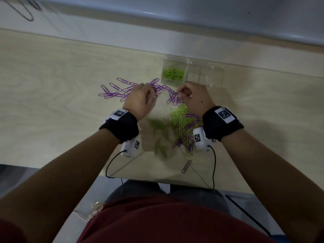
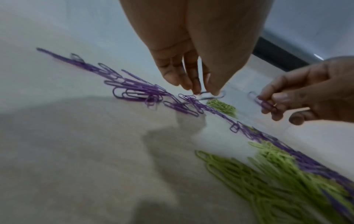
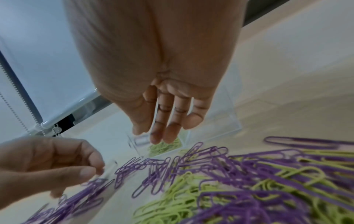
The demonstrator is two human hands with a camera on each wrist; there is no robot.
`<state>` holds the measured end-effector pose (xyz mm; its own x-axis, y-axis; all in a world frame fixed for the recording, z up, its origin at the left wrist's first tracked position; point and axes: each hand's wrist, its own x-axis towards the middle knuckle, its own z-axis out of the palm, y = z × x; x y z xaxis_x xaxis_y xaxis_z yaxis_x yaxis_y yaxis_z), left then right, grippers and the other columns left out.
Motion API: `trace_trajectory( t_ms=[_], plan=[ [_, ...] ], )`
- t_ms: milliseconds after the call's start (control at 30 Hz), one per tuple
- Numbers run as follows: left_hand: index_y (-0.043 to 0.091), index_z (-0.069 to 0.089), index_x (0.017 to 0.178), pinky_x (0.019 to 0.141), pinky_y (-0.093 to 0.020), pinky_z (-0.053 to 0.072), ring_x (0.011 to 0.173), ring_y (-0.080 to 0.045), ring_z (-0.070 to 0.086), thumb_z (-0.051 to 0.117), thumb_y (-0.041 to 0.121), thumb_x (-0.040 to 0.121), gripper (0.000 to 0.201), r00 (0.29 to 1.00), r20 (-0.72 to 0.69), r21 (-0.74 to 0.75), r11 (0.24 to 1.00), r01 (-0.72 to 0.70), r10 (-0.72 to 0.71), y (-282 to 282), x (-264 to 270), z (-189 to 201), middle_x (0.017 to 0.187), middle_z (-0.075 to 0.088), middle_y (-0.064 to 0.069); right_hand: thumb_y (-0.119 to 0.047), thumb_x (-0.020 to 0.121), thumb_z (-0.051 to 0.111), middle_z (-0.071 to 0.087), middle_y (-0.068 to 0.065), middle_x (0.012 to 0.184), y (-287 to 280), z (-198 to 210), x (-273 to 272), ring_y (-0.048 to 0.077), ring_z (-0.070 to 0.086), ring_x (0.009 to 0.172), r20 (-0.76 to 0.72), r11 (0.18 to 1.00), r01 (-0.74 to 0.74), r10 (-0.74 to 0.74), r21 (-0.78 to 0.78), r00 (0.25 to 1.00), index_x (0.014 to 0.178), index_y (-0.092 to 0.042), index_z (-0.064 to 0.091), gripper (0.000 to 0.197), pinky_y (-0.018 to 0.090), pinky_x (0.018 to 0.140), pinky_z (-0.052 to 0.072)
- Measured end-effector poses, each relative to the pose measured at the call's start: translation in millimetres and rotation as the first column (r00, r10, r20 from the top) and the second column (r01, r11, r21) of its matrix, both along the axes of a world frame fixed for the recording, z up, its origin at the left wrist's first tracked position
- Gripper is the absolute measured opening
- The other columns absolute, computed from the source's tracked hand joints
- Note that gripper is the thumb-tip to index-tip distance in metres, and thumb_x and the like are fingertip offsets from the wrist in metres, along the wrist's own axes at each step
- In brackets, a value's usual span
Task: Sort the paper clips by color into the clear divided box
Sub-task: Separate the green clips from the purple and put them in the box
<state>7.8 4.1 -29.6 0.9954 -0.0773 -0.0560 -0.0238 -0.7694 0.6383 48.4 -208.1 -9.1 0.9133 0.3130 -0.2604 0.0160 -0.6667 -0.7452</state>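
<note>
Loose purple paper clips (image 1: pixel 114 92) (image 2: pixel 134 91) lie spread on the wooden table. A mixed heap of green and purple clips (image 1: pixel 184 127) (image 3: pixel 268 181) sits nearer me. My left hand (image 1: pixel 152 92) (image 2: pixel 205 93) pinches one purple clip between thumb and fingertip just above the spread. My right hand (image 1: pixel 178 95) (image 2: pixel 268 106) pinches a few purple clips, a short way in front of the clear divided box (image 1: pixel 215 67) (image 3: pixel 229 125). Only the box's left compartment holds green clips (image 1: pixel 173 74) (image 3: pixel 164 147); the other compartments look bare.
A single purple clip (image 1: pixel 186 166) lies alone close to the table's front edge (image 1: pixel 157 180). More green clips (image 1: pixel 159 127) are scattered left of the heap. Wrist-camera cables (image 1: pixel 108 165) hang over that edge. A bead chain (image 1: pixel 26 14) hangs at the far left.
</note>
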Motion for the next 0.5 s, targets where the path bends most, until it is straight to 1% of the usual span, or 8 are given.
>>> trace_trajectory(
  t_ms=[67, 133, 200, 233, 300, 367, 433, 500],
  plan=[
    [0.008, 0.062, 0.096, 0.077, -0.038, 0.044, 0.088, -0.032, 0.051, 0.059, 0.021, 0.083, 0.018, 0.998, 0.045, 0.121, 0.992, 0.033, -0.039, -2.6, 3.5, -6.4, 0.096, 0.059, -0.015, -0.009, 0.085, 0.062, 0.061, 0.001, 0.091, -1.0, -1.7, 1.2, 0.015, 0.058, 0.079, 0.022, 0.994, -0.062, 0.064, -0.086, 0.998, 0.095, -0.013, 0.064, 0.011, 0.028, 0.074, 0.049],
    [0.011, 0.063, 0.093, 0.082, -0.038, 0.044, 0.09, -0.027, 0.051, 0.058, 0.023, 0.086, 0.015, 0.985, 0.054, 0.1, 0.983, 0.155, -0.161, -15.6, -2.4, -8.3, 0.096, 0.059, -0.01, -0.005, 0.083, 0.059, 0.059, 0.003, 0.094, -9.1, -2.3, -5.2, 0.018, 0.056, 0.079, 0.068, 0.972, -0.146, 0.162, -0.186, 0.984, 0.089, -0.014, 0.065, 0.013, 0.032, 0.074, 0.048],
    [0.013, 0.065, 0.089, 0.084, -0.029, 0.041, 0.092, -0.019, 0.049, 0.06, 0.021, 0.087, 0.01, 0.943, 0.014, 0.047, 0.942, 0.332, -0.333, -32.7, -16.6, -9.2, 0.098, 0.059, -0.007, 0.0, 0.08, 0.057, 0.056, 0.0, 0.089, -21.6, -3.4, -18.1, 0.017, 0.053, 0.077, 0.06, 0.95, -0.223, 0.241, -0.22, 0.969, 0.081, -0.015, 0.065, 0.017, 0.034, 0.073, 0.048],
    [0.012, 0.066, 0.088, 0.084, -0.027, 0.039, 0.093, -0.019, 0.05, 0.062, 0.019, 0.085, 0.01, 0.911, 0.003, 0.034, 0.911, 0.412, -0.412, -41.8, -24.9, -9.4, 0.098, 0.06, -0.009, 0.0, 0.078, 0.058, 0.056, -0.001, 0.088, -28.1, -4.7, -26.5, 0.018, 0.053, 0.079, 0.034, 0.931, -0.273, 0.289, -0.24, 0.957, 0.08, -0.015, 0.065, 0.016, 0.034, 0.073, 0.046],
    [0.009, 0.068, 0.088, 0.081, -0.031, 0.044, 0.093, -0.028, 0.053, 0.059, 0.021, 0.08, 0.017, 0.852, -0.044, 0.03, 0.852, 0.522, -0.521, -57.1, -39.0, -14.2, 0.096, 0.061, -0.014, -0.008, 0.076, 0.067, 0.055, 0.002, 0.09, -39.0, -9.0, -43.8, 0.022, 0.052, 0.086, -0.007, 0.881, -0.364, 0.38, -0.302, 0.925, 0.081, -0.015, 0.065, 0.009, 0.035, 0.075, 0.044],
    [0.004, 0.068, 0.09, 0.074, -0.035, 0.05, 0.086, -0.034, 0.057, 0.055, 0.019, 0.079, 0.022, 0.844, -0.084, 0.05, 0.843, 0.535, -0.53, -66.9, -45.9, -19.7, 0.091, 0.06, -0.017, -0.02, 0.075, 0.073, 0.053, 0.004, 0.093, -46.2, -16.4, -55.9, 0.025, 0.051, 0.089, -0.023, 0.851, -0.405, 0.422, -0.335, 0.906, 0.085, -0.014, 0.065, 0.014, 0.038, 0.075, 0.044],
    [0.001, 0.066, 0.091, 0.07, -0.037, 0.05, 0.082, -0.036, 0.058, 0.061, 0.005, 0.076, 0.017, 0.861, -0.11, 0.069, 0.86, 0.506, -0.497, -71.3, -45.6, -19.4, 0.09, 0.059, -0.02, -0.026, 0.077, 0.074, 0.051, 0.004, 0.096, -48.1, -23.5, -63.1, 0.023, 0.049, 0.09, -0.02, 0.841, -0.407, 0.428, -0.357, 0.903, 0.09, -0.015, 0.065, 0.02, 0.038, 0.075, 0.044],
    [-0.001, 0.065, 0.094, 0.07, -0.034, 0.048, 0.083, -0.037, 0.058, 0.063, -0.004, 0.075, 0.02, 0.873, -0.136, 0.073, 0.874, 0.48, -0.468, -70.6, -42.9, -17.1, 0.094, 0.058, -0.021, -0.027, 0.078, 0.072, 0.049, 0.003, 0.097, -48.4, -27.1, -67.1, 0.021, 0.046, 0.09, 0.001, 0.844, -0.385, 0.416, -0.372, 0.909, 0.092, -0.017, 0.066, 0.019, 0.034, 0.073, 0.041]
  ],
)
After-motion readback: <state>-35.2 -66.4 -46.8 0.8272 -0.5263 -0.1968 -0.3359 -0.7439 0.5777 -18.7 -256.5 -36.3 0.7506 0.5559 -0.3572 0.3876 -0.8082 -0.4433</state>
